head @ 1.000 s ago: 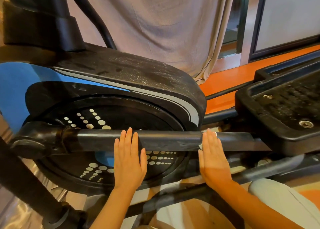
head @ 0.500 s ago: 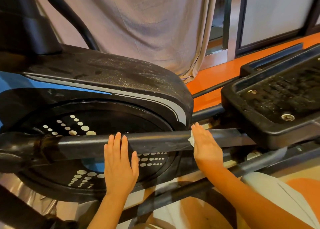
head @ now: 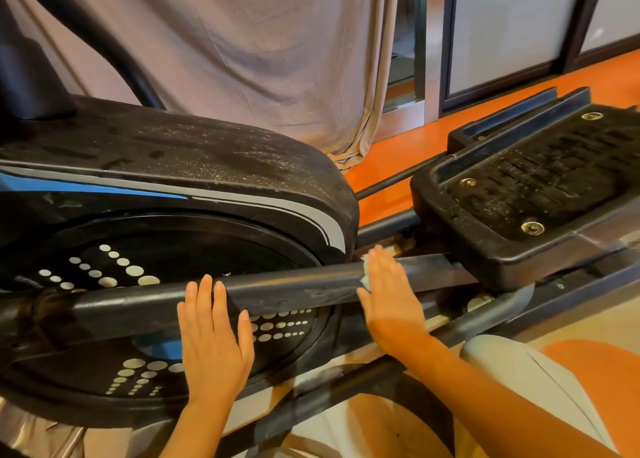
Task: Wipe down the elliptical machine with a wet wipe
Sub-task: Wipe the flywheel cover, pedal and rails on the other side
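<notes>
The right hand [head: 389, 295] lies flat, fingers together, pressing a white wet wipe [head: 365, 271] onto the elliptical machine's [head: 194, 167] dark crank bar [head: 294, 286], beside the foot pedal [head: 526, 194]. The left hand [head: 211, 340] rests flat, fingers straight, against the same bar over the flywheel disc [head: 145, 284].

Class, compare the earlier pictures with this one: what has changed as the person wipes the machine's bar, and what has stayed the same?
The right hand, flat on the wet wipe, has slid along the bar away from the footplate, towards the left hand; the gap between the hands has narrowed. The left hand stays flat against the bar and wheel cover. Nothing was picked up or let go.
</notes>
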Demonstrator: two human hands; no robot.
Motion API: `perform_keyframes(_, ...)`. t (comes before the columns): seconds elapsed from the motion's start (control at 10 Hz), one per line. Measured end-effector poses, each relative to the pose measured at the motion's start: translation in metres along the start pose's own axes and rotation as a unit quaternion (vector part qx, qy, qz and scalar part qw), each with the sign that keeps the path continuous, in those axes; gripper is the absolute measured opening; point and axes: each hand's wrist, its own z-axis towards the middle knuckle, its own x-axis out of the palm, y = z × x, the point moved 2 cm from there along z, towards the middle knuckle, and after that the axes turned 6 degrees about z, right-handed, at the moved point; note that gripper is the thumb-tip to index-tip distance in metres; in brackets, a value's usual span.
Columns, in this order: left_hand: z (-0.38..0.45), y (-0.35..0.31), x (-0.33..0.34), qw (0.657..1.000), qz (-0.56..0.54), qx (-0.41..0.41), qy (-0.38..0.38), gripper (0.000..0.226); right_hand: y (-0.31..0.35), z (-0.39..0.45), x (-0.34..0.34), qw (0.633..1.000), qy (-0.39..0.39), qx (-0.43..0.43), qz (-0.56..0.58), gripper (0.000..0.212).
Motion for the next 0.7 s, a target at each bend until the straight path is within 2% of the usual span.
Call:
perform_keyframes(0.1,0.000,0.001,0.000,1.000,0.007,0.001,0.003,0.063,-0.033,0.002,-0.006,0.994,0.030,0.103,0.003,0.084)
perform_keyframes(0.2,-0.001,0.000,0.000,1.000,0.010,0.001,0.008,0.064,-0.030,0.006,-0.006,0.986,0.033,0.154,0.063,0.091)
perform_keyframes(0.3,0.000,0.000,0.000,1.000,0.010,-0.002,0.011,0.063,-0.008,0.003,0.002,0.978,0.034,0.191,0.080,0.087)
perform_keyframes(0.4,0.000,0.001,0.001,1.000,0.012,-0.001,0.012,0.063,0.027,-0.019,0.023,0.992,0.020,0.120,0.041,0.086)
perform_keyframes(0.5,-0.002,-0.001,0.000,1.000,0.011,-0.004,0.021,0.064,0.042,-0.037,0.044,0.989,-0.010,0.124,0.078,0.083)
perform_keyframes(0.6,-0.001,0.002,-0.002,1.000,0.011,-0.003,0.029,0.065,0.035,-0.022,0.044,0.930,-0.005,0.264,0.254,0.079)
perform_keyframes(0.7,0.000,0.006,-0.003,0.999,0.011,0.011,0.036,0.066,0.027,-0.004,0.039,0.848,-0.096,0.336,0.399,0.076)
